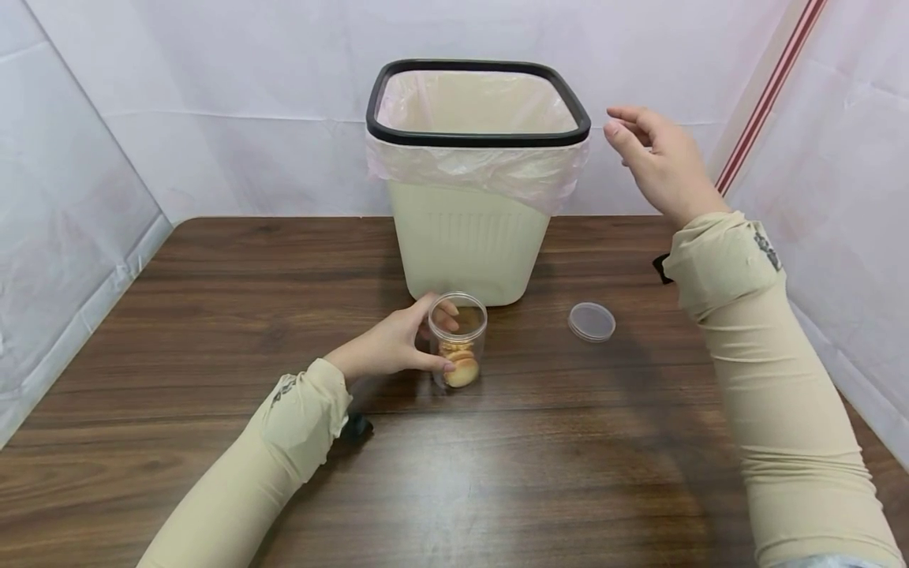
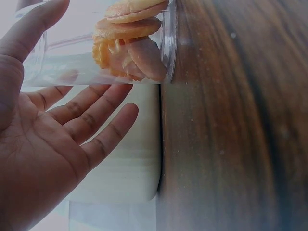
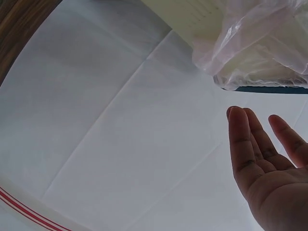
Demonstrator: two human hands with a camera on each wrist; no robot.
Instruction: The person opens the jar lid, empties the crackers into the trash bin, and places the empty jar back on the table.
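A clear round jar (image 1: 465,331) stands uncapped on the table, with round cookies (image 1: 461,371) in its lower part. My left hand (image 1: 398,339) holds it from the left, thumb on the near side and fingers behind. In the left wrist view, fingertips overlap the wall of the jar (image 2: 72,57), and the cookies (image 2: 130,29) look stacked, with a ridged golden piece below them. My right hand (image 1: 660,162) is raised beside the bin's right rim, its fingers loosely bent and holding nothing. In the right wrist view that hand (image 3: 269,168) hangs apart from the bin's bag.
A cream bin (image 1: 465,237) with a black rim (image 1: 476,140) and a pinkish plastic bag (image 1: 490,170) stands at the back of the wooden table (image 1: 213,315). The clear lid (image 1: 592,322) lies to the right of the jar. White sheets (image 1: 248,95) hang around the table.
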